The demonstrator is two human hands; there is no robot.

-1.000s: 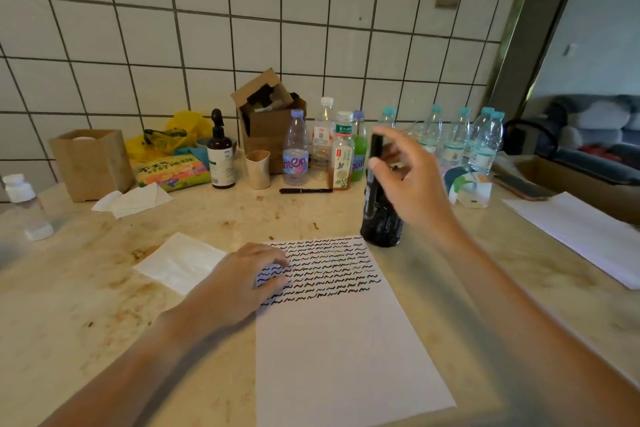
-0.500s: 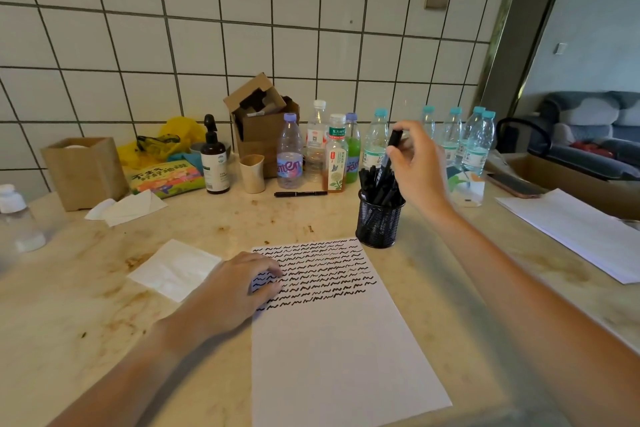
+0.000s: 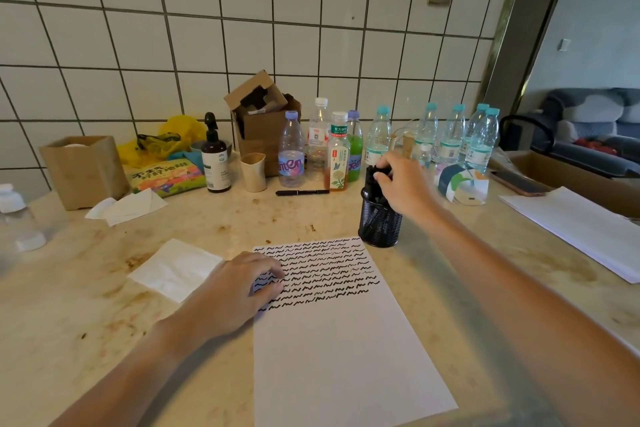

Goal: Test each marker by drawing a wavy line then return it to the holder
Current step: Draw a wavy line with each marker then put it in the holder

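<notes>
My right hand (image 3: 403, 185) reaches over the black mesh holder (image 3: 380, 224), fingers curled down onto the tops of the black markers (image 3: 375, 184) standing in it. I cannot tell whether this grip has closed on one marker or only touches the bunch, because my own knuckles hide the contact. The holder stands upright on the desk (image 3: 86, 315), just beside the top right corner of the paper (image 3: 341, 350). My left hand (image 3: 239, 288) lies flat on the paper's left edge, fingers relaxed and holding nothing, fingertips over the start of the wavy black lines (image 3: 325, 270) that fill the upper part of the sheet. The lower part is blank. One more black marker, the loose marker (image 3: 302, 192), lies flat on the desk behind the holder, in front of a row of bottles (image 3: 377, 139). A white tissue (image 3: 175, 269) lies left of my left hand.
</notes>
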